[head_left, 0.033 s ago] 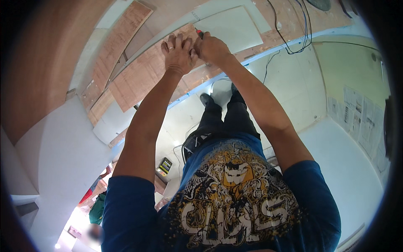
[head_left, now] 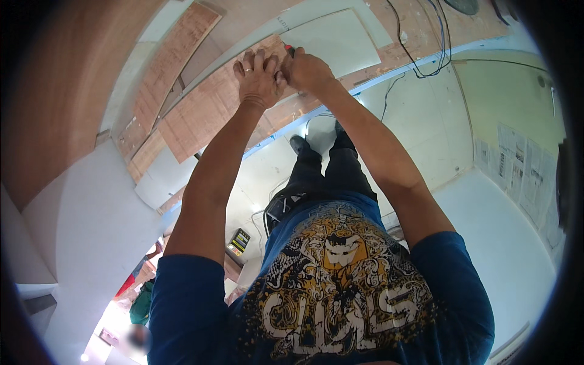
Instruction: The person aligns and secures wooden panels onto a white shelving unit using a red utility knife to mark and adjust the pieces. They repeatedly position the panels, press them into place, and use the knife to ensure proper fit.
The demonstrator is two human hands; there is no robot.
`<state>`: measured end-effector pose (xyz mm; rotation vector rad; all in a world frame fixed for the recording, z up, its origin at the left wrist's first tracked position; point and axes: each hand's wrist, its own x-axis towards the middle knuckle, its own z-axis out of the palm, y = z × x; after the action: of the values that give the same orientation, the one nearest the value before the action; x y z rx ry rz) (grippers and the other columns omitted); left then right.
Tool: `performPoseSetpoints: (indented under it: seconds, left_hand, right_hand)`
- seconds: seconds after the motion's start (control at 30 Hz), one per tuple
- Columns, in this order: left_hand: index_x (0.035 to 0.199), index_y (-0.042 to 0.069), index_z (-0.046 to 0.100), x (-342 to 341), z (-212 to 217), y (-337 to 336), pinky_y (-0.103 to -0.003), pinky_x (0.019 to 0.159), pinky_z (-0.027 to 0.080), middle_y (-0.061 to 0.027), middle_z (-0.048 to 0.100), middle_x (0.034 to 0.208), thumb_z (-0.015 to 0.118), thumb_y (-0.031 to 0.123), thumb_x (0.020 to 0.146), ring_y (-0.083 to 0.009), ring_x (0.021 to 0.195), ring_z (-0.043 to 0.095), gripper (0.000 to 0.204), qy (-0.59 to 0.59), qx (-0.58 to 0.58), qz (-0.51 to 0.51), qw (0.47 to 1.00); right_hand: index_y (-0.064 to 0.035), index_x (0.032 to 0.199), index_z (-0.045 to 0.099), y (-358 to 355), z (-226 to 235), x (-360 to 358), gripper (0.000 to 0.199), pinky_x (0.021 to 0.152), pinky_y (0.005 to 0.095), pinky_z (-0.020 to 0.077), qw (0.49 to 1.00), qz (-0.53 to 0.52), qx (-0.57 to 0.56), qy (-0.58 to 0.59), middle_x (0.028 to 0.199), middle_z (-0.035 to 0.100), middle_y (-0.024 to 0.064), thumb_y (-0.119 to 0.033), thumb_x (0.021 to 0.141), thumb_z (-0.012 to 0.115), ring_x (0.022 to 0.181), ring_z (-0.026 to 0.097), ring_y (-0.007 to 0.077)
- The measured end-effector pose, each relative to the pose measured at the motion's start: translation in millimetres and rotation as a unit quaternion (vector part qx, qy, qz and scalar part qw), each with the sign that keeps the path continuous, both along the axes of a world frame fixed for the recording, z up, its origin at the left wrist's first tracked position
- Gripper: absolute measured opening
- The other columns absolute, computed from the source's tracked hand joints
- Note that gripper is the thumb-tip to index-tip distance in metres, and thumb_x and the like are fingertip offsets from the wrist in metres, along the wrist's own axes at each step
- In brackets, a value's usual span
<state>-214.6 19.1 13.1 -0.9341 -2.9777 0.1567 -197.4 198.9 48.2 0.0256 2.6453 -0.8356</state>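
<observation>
A long reddish-brown wooden board [head_left: 198,121] lies slantwise on the workbench, its far end under my hands. My left hand [head_left: 260,79] presses flat on that end with the fingers spread, a ring on one of them. Close beside it, my right hand [head_left: 309,72] is closed around a small red-and-black hand tool [head_left: 289,48] at the board's end corner. Most of the tool is hidden in my fist, so its exact kind does not show. A pale flat sheet [head_left: 340,42] lies on the bench beyond my right hand.
Another wooden strip [head_left: 173,64] lies farther left on the bench. Dark cables [head_left: 420,67] hang over the bench edge at the right. A black-and-yellow device [head_left: 238,241] sits low on the left. Newspaper sheets [head_left: 517,164] cover part of the right wall.
</observation>
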Motion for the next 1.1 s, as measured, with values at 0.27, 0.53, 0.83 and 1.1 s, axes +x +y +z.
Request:
performPoseSetpoints:
  seconds: [0.27, 0.53, 0.83, 1.1]
  left_hand:
    - [0.145, 0.014, 0.051, -1, -4, 0, -0.067, 0.114, 0.022, -0.017, 0.037, 0.153, 0.054, 0.044, 0.096, -0.0436, 0.144, 0.027, 0.058, 0.008, -0.019, -0.003, 1.0]
    - [0.144, 0.015, 0.054, -3, -10, 1, -0.069, 0.115, 0.019, -0.0161, 0.036, 0.155, 0.052, 0.045, 0.095, -0.0422, 0.145, 0.025, 0.057, 0.015, -0.02, 0.004, 1.0]
    - [0.148, 0.017, 0.05, 3, -12, -4, -0.065, 0.117, 0.02, -0.015, 0.034, 0.158, 0.056, 0.048, 0.095, -0.0391, 0.149, 0.025, 0.061, -0.009, -0.035, 0.03, 0.999]
    - [0.162, 0.015, 0.031, -54, 47, -96, -0.067, 0.123, 0.016, -0.0177, 0.027, 0.169, 0.087, 0.063, 0.068, -0.0432, 0.156, 0.018, 0.119, -0.199, 0.049, 0.186, 0.961]
  right_hand:
    - [0.0074, 0.113, 0.052, 2, -38, 31, 0.041, 0.081, 0.0503, 0.0601, 0.998, -0.043, -0.033, 0.009, 0.093, 0.073, 0.0294, -0.031, 0.1, 0.055, 0.089, 0.074, 0.0436]
    - [0.0052, 0.116, 0.051, 6, -35, 63, 0.033, 0.082, 0.0517, 0.059, 0.995, -0.085, -0.053, 0.003, 0.097, 0.073, 0.0304, -0.024, 0.101, 0.049, 0.093, 0.073, 0.0453]
    - [-0.0012, 0.123, 0.053, 21, -43, 105, 0.035, 0.053, 0.0341, 0.0514, 0.85, -0.316, -0.418, 0.06, 0.073, 0.064, 0.0082, -0.033, 0.108, 0.054, 0.06, 0.065, 0.0167]
    - [-0.0013, 0.117, 0.053, 41, -28, 130, 0.04, 0.047, 0.0253, 0.0451, 0.824, -0.321, -0.465, 0.044, 0.079, 0.056, 0.0018, -0.038, 0.105, 0.063, 0.052, 0.054, 0.0085]
